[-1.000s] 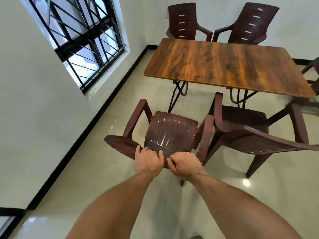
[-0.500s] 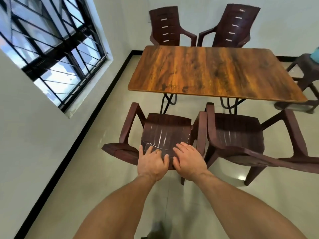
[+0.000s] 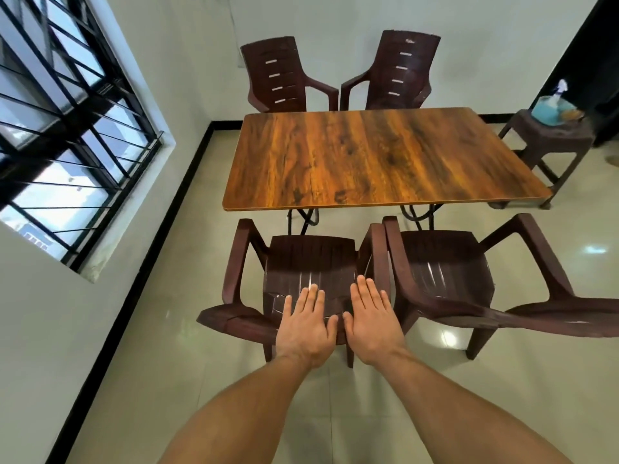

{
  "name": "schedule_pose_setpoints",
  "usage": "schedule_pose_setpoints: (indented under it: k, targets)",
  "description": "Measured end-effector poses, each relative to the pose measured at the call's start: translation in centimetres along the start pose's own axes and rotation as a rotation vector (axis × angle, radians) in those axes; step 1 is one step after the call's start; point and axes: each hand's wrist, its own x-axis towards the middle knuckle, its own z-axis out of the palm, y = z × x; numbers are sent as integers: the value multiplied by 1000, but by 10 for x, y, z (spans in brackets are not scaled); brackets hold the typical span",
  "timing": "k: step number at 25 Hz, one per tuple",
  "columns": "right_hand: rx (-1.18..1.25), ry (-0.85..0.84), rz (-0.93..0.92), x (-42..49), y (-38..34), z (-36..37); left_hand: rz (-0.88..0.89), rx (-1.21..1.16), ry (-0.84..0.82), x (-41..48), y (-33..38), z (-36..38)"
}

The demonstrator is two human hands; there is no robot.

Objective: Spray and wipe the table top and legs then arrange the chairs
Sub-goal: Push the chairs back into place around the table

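The left hand [image 3: 306, 324] and the right hand [image 3: 370, 316] lie side by side, flat, fingers straight and close together, palms on the top edge of the left chair's [image 3: 311, 259] backrest; neither grips anything. This chair faces the table [image 3: 378, 159], its seat front just short of the near edge. Its armrest is touching or just beside that of the right chair [image 3: 445, 262]; I cannot tell which. The step looks like squaring this chair at its place. To do it well, push evenly with both palms, straight ahead, so the chair slides without twisting into its neighbour or tipping forward. The glossy floor [image 3: 187, 286] will likely let plastic legs skid, so a light push should do. Mind the black table legs [image 3: 303, 221] under the top, which the seat could strike. The far chairs [image 3: 281, 75] stand close against the opposite edge, a fair guide for alignment. To the right, a stool [image 3: 549, 135] carries a blue bottle [image 3: 546, 107], too blurred to describe further.
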Motion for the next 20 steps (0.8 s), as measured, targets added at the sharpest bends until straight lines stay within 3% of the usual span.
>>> schedule_pose_setpoints:
  k: [10, 13, 16, 20]
  targets:
    - [15, -49, 84, 9, -5, -3, -76, 20, -18, 3, 2, -6]
    - [65, -63, 93, 0, 5, -6, 93, 10, -34, -5, 12, -9]
    - [63, -54, 169, -18, 45, -15, 268, 50, -110, -8, 35, -8]
    - [-118, -107, 236, -38, 134, -43, 115, 132, -203, 9, 79, -17]
